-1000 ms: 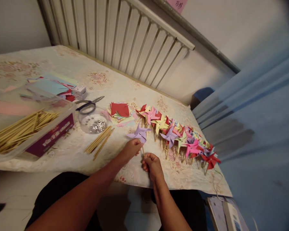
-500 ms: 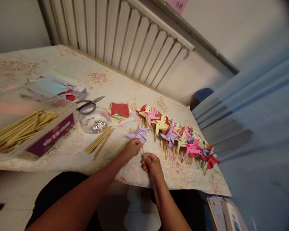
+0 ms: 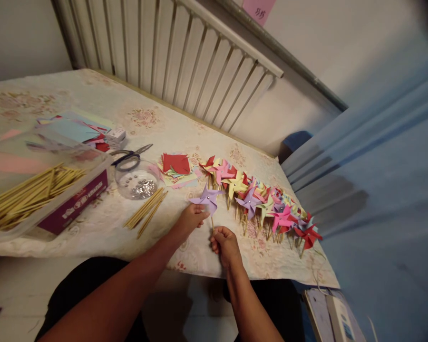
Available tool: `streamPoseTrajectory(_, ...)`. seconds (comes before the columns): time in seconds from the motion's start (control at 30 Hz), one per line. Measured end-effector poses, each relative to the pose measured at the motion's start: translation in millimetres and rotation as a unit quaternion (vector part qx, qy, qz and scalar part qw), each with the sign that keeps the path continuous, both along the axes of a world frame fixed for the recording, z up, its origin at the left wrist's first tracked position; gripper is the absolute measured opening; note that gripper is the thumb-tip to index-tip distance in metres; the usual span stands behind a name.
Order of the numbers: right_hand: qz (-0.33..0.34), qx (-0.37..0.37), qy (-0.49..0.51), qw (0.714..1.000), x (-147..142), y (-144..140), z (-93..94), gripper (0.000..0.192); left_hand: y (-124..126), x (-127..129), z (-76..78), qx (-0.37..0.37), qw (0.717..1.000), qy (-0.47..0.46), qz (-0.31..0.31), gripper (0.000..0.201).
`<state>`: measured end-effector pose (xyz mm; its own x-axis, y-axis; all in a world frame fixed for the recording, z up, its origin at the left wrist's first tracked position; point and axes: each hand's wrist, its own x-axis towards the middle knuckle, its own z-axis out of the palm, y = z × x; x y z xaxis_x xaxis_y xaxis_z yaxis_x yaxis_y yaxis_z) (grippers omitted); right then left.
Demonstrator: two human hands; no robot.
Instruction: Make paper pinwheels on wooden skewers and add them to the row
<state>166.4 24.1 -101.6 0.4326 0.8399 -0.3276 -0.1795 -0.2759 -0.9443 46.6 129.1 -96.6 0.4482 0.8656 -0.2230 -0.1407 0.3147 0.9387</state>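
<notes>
A room at home, set up for paper craft.

You sit at a table (image 3: 103,95) under a flowered cloth, pushed against a white radiator (image 3: 185,61) on a plain wall, a blue curtain (image 3: 385,156) hanging to your right. Finished paper pinwheels (image 3: 260,199), bamboo sticks (image 3: 28,192), scissors (image 3: 130,154) and coloured paper squares (image 3: 176,164) cover it.

Scissors (image 3: 130,155) beside pin bowl (image 3: 137,179); skewer box (image 3: 39,194) left.

Surface (image 3: 103,97): pale floral cloth cover. Stick-filled plastic tub (image 3: 39,199) at 9 o'clock, clear bowl of pins (image 3: 137,180) and loose sticks (image 3: 146,206) centre. Finished pinwheel row (image 3: 260,202) runs toward 4 o'clock; scissors (image 3: 130,154), paper squares (image 3: 176,166) behind.
</notes>
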Motion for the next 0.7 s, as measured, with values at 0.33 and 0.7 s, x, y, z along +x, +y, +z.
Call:
streamPoseTrajectory(0.33,0.008,0.012,-0.003,1.0,2,0,-3.8,0.021,24,-24,5.6,0.063,0.99,0.028,0.124,0.062)
streamPoseTrajectory(0.7,0.007,0.002,-0.007,1.0,2,0,-3.2,0.022,22,-29,14.0,0.129,0.977,0.139,0.094,0.033)
